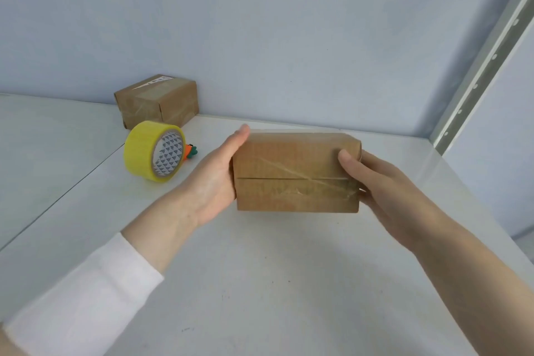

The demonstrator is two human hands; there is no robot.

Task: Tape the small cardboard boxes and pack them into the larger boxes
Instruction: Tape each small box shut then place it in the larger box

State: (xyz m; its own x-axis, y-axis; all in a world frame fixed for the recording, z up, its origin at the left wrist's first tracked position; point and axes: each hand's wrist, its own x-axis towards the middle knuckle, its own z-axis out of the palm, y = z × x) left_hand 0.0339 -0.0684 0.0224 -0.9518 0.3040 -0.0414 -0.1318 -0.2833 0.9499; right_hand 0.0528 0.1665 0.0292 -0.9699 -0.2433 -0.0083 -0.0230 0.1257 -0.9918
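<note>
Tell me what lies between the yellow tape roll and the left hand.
Head view: a small orange carrot-shaped trinket on the table, beside the yellow tape roll.

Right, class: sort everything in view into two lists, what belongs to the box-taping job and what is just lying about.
For the job: held box between left hand and right hand; second box by the wall; yellow tape roll.
Lying about: carrot-shaped trinket beside the roll.

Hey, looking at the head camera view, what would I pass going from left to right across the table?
yellow tape roll → small orange carrot-shaped thing → left hand → cardboard box held between both hands → right hand → perforated metal upright. The far taped box overlaps the roll, so it is left out.
</note>
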